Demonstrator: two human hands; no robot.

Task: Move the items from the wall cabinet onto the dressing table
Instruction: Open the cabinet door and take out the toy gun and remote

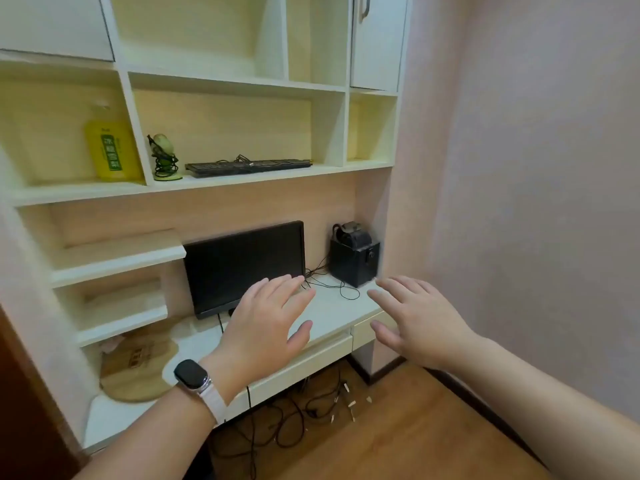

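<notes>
Wooden flooring point(398, 427) lies nearest us, with loose cables point(294, 420) tangled under the counter point(332, 317). Above its front edge we find both hands raised palm-down. The left hand point(266, 323), which wears a watch point(191, 374), is at seven o'clock of centre and the right hand point(412, 320) at five. All fingers are spread and released, grasping nothing.

On the counter we record a wooden board point(138, 368) at eight o'clock, a monitor point(242, 268) at centre and a speaker point(353, 261) at two o'clock of the hands. Bare surface shows between the monitor and the front edge.

Farther off, at eleven o'clock, the wall cabinet point(263, 178) carries the items: a yellow bottle point(112, 147) in the left compartment, and an ornament point(165, 157) and a keyboard point(247, 166) in the next. We judge that no transfer has begun.

We recommend taking the keyboard first, with both hands, one near each end. Its cord lies bundled on top and should be gathered so it does not snag. It should be lowered level in front of the monitor, clear of the speaker wires. The bottle and ornament each suit a single hand, and should be lifted upright.
</notes>
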